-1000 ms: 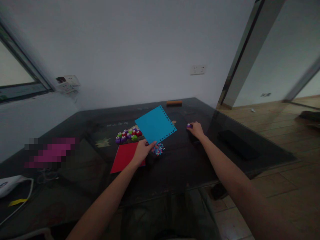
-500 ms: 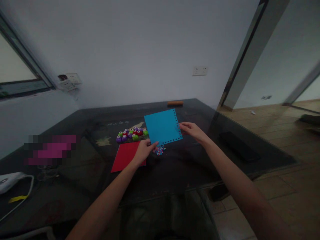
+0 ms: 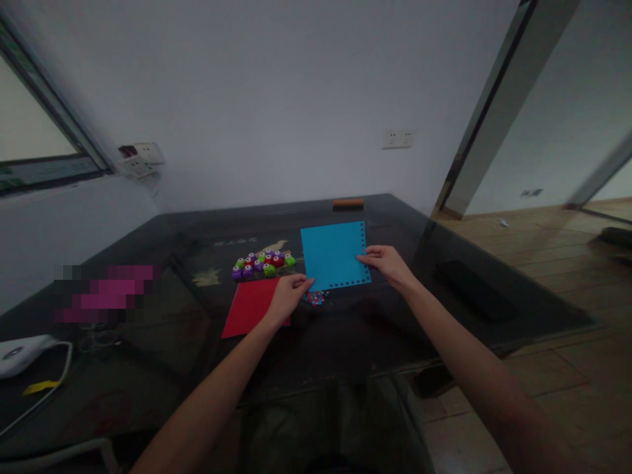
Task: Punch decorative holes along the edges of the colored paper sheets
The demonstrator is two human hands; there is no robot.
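A blue sheet of paper [image 3: 333,255] is held up over the dark table, with a row of punched holes along its right and bottom edges. My left hand [image 3: 289,296] pinches its lower left corner. On the right edge, my right hand [image 3: 388,264] grips the sheet between thumb and fingers. Beneath the sheet's lower edge lies a small heap of coloured paper bits [image 3: 315,299]. A red sheet [image 3: 251,306] rests on the table, partly covered by my left hand and forearm. Several hole punches or toys with eye shapes [image 3: 261,263], in purple, green and red, stand behind it.
A brown bar-shaped object [image 3: 348,204] lies at the table's far edge. To the right is a long black object [image 3: 474,289]. A white device with a cable [image 3: 24,355] and a pink pixelated item [image 3: 108,293] are on the left. Sockets [image 3: 397,139] sit on the wall.
The blue sheet has shifted slightly right and turned more level and square. My right hand has moved its hold along the right edge, with the thumb now over the sheet.
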